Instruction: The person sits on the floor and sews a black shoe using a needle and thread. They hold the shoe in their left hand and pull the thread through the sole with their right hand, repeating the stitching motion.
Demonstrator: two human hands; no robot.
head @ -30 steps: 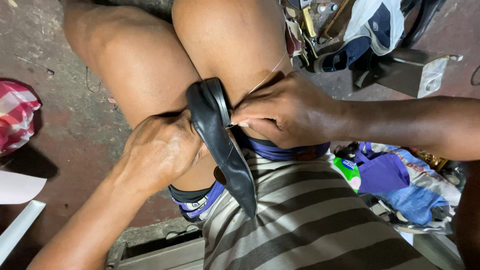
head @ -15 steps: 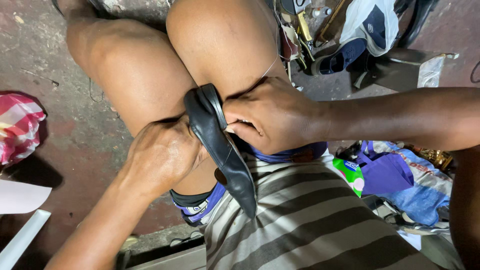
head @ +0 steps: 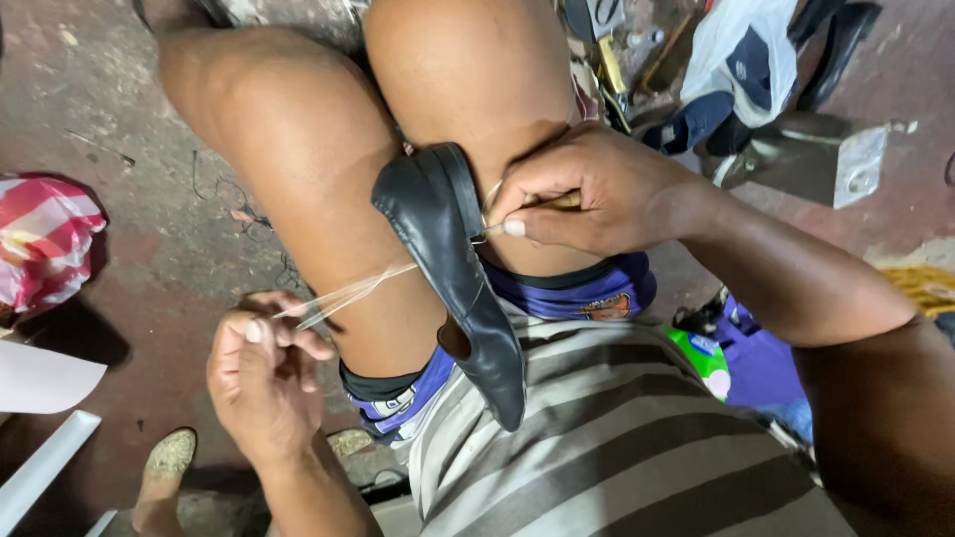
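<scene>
A black flat shoe (head: 453,268) is wedged between my knees, toe pointing away from me. My left hand (head: 264,373) is down at the left of the shoe, fingers pinched on pale thread (head: 348,293) that runs taut to the shoe's side. On the right side of the shoe, my right hand (head: 597,194) grips a wooden-handled awl (head: 557,202) whose metal tip touches the shoe's edge.
A red and white checked cloth (head: 45,244) lies on the floor at left, with white sheets (head: 40,383) below it. Tools, a white bag (head: 741,50) and a metal block (head: 831,159) lie at the upper right. Coloured cloth and bags (head: 746,358) lie at right.
My left hand has left the shoe and moved down and left, drawing the thread out taut. My right hand stays at the shoe with the awl.
</scene>
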